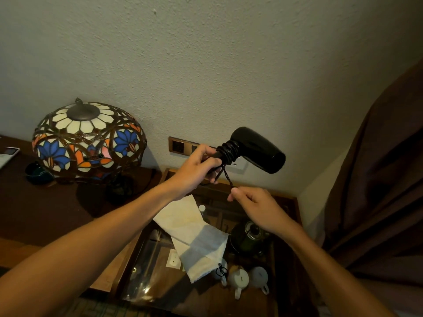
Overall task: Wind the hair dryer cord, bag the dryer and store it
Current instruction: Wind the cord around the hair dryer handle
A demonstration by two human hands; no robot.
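A black hair dryer (258, 150) is held up in front of the wall, its barrel pointing down to the right. My left hand (196, 170) grips its handle from the left. Several turns of the dark cord (227, 152) sit wound round the handle just above that hand. A short stretch of cord runs down from the coil to my right hand (254, 205), which pinches it between thumb and fingers. A pale cloth drawstring bag (194, 236) lies flat on the tray below, its black drawstring at the lower end.
A stained-glass lamp (88, 138) stands on the dark wooden table at left. A wooden tray (295, 216) below holds a dark kettle (249, 236) and white cups (240, 279). Wall sockets (180, 146) sit behind the dryer. A brown curtain (377, 191) hangs at right.
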